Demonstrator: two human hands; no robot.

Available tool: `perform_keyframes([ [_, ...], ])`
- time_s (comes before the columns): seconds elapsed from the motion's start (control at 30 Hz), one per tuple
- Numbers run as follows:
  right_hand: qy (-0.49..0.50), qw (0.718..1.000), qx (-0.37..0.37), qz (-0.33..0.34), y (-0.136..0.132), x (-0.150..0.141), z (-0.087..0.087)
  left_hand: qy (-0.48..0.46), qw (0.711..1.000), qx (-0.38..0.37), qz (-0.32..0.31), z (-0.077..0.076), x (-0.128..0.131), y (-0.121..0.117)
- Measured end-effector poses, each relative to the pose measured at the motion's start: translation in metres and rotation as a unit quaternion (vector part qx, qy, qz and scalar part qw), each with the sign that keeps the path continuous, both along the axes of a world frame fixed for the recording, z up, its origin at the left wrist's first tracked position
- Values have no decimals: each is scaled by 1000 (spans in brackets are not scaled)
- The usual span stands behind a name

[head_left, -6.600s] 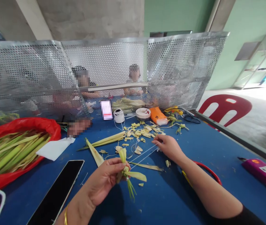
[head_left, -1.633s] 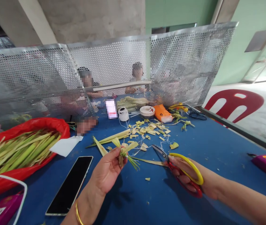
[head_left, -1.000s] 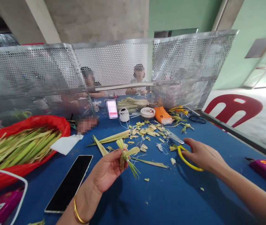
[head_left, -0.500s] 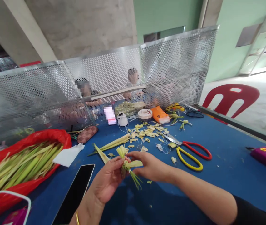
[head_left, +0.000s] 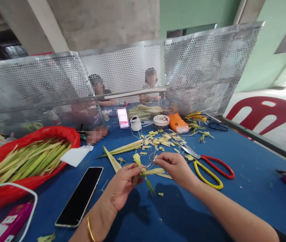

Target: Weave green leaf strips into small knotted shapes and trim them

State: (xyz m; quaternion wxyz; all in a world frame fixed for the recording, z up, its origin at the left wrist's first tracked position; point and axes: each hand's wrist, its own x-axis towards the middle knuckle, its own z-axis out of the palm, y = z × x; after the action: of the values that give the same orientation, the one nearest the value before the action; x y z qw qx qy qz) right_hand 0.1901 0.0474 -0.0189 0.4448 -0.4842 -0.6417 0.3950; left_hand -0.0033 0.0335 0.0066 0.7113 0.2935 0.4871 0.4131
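My left hand (head_left: 123, 186) is closed around a small folded palm-leaf piece (head_left: 143, 171), yellow-green with thin green strands hanging below it. My right hand (head_left: 174, 168) pinches one leaf tip or a thin thread of that piece, just right of my left fingers; which one I cannot tell. Both hands hover over the blue table (head_left: 233, 198). Scissors (head_left: 208, 164) with one red and one yellow handle lie on the table right of my right hand, untouched.
A red bag of green leaf strips (head_left: 24, 161) sits at the left, a black phone (head_left: 80, 196) near my left wrist. Leaf cuttings (head_left: 160, 139), a thread spool (head_left: 135, 123), a tape roll (head_left: 161, 120) and an orange pack (head_left: 178, 123) lie beyond. Perforated metal screens (head_left: 133, 74) stand behind, two people past them.
My right hand laid the scissors down on the table, came back to the leaf piece and now pinches at it. My left hand kept hold of the piece throughout.
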Motion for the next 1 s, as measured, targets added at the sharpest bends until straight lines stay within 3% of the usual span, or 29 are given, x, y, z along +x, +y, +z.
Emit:
perform_keyframes([
  [0.1, -37, 999, 33, 0, 0, 5, 0, 12, 1000, -4, 2, -3, 5, -2],
  [0.23, -89, 990, 109, 26, -1, 11, 3, -26, 998, -33, 56, -7, 9, -1],
  [0.3, -90, 991, 97, 29, -1, 12, 6, -47, 995, -38, 79, -7, 9, 0],
  [0.37, -62, 997, 36, 25, 0, 11, 8, -67, 994, -35, 84, -7, 8, 0],
  [0.5, 24, 997, -70, 0, 3, 9, 8, -87, 996, -22, 25, -7, 7, 0],
  [0.73, 128, 987, -100, -10, 7, 17, 7, -29, 996, 12, -78, -9, 5, -2],
  [0.87, 147, 983, -92, -65, 8, 18, 7, -2, 995, 21, -93, -7, 5, -2],
  [1.0, 188, 973, -107, -79, 11, 19, 5, 6, 994, 23, -103, -5, 4, -2],
])
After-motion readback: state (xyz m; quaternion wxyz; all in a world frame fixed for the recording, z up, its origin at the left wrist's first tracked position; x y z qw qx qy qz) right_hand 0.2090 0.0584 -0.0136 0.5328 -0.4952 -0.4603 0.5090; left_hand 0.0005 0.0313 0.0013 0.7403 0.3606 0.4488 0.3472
